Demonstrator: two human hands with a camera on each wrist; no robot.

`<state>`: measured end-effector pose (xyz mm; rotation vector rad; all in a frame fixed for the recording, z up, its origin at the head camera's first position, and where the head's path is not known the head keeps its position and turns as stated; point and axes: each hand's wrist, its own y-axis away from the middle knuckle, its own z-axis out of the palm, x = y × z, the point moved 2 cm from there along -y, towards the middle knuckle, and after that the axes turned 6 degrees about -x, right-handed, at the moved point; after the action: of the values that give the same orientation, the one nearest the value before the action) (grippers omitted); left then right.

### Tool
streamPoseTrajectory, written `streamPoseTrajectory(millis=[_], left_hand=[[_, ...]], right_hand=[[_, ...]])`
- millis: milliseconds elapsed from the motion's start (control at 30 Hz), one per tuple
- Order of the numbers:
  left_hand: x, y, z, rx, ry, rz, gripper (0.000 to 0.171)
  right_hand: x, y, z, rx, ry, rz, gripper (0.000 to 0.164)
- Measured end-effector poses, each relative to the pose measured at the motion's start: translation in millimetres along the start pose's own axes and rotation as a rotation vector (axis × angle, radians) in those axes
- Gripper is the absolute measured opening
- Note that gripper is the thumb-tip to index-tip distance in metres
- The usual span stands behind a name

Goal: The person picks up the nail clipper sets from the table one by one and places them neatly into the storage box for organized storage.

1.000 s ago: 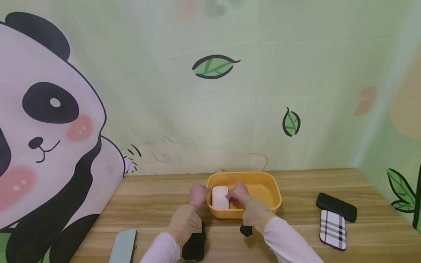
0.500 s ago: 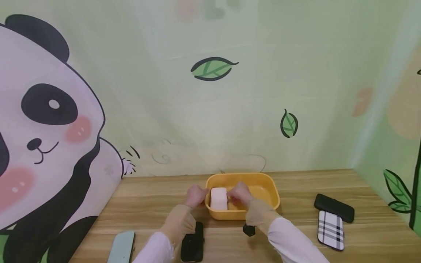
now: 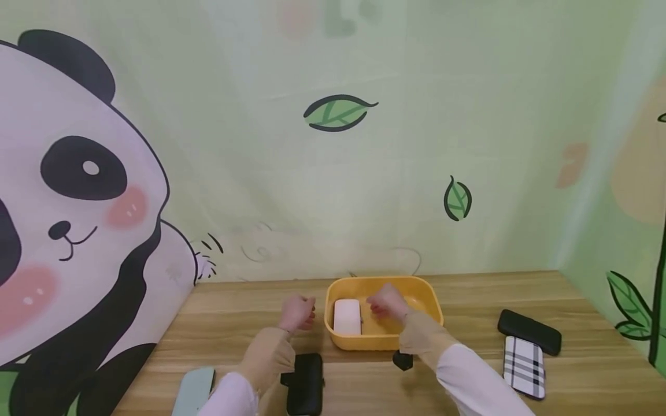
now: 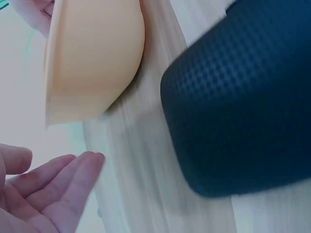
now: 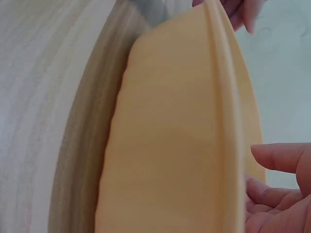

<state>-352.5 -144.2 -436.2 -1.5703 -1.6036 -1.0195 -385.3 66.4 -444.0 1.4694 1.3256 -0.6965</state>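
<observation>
A pink box (image 3: 347, 316) sits inside a yellow tub (image 3: 385, 343), at the left end. Its long side runs from the front of the tub to the back. The tub stands on a wooden table (image 3: 359, 378).

The person's 2 hands are well apart. The left hand (image 3: 298, 312) is just outside the left side of the tub, with a small gap between them. Its fingers bend a little, and the thumb is away from them. The right hand (image 3: 388, 301) is over the inside of the tub, to the right of the pink box and near it. Its fingers are loosely bent, with the thumb apart from them.

A black case (image 3: 306, 384) with a bumpy skin lies on the table in front of the tub, near the left arm. A pale blue case (image 3: 193, 392) is farther left. On the right lie 2 more: a long black case (image 3: 529, 332) and a checked case (image 3: 524, 368), close up against it. A big panda (image 3: 88, 231) and leaves are on the wall (image 3: 406, 144) behind.
</observation>
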Motion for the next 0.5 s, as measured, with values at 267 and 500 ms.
streamPoseTrajectory(millis=[267,500], left_hand=[[-1.1,4.9,-13.3,-0.026,-0.066,-0.012,0.029],[-6.3,5.3,-16.2,-0.022,-0.067,-0.049,0.031]], right_hand=[[-10.9,8.2,-9.2,-0.036,0.002,-0.037,0.027],[-21.0,14.9,-8.8,-0.095,-0.061,-0.067,0.026]])
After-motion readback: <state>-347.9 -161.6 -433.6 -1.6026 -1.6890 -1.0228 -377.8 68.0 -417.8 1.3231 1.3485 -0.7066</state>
